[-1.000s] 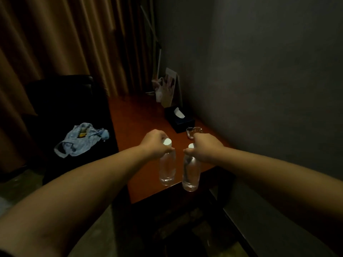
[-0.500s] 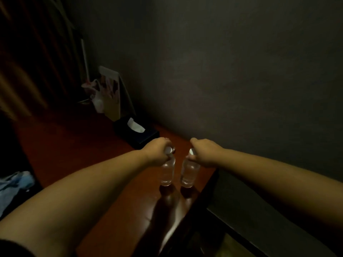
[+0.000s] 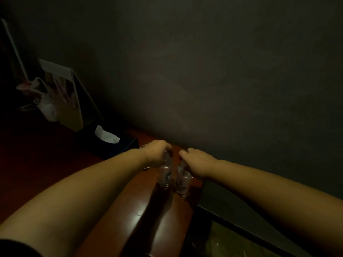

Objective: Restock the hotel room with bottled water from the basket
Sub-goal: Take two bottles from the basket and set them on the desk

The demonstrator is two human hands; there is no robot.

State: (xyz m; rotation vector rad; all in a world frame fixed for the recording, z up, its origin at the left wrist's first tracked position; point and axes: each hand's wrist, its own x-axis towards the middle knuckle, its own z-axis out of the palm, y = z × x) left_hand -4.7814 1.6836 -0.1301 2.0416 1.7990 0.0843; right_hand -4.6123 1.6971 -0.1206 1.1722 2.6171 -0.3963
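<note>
Two small clear water bottles stand upright side by side on the reddish wooden desk (image 3: 130, 219), near its right end by the wall. My left hand (image 3: 157, 154) is closed around the top of the left bottle (image 3: 165, 175). On the neck of the right bottle (image 3: 182, 182) sits my right hand (image 3: 196, 162), also gripping. Both caps are hidden under my fingers. The basket is not in view.
A black tissue box (image 3: 111, 143) with a white tissue sits left of the bottles. Behind it a folded card stand (image 3: 63, 93) leans by the dark grey wall (image 3: 204, 71). The desk's right edge drops off just beside the right bottle.
The bottles went from held above the desk's near edge to standing on the desk by the wall. The view has swung right and closer; the chair and blue cloth are out of sight.
</note>
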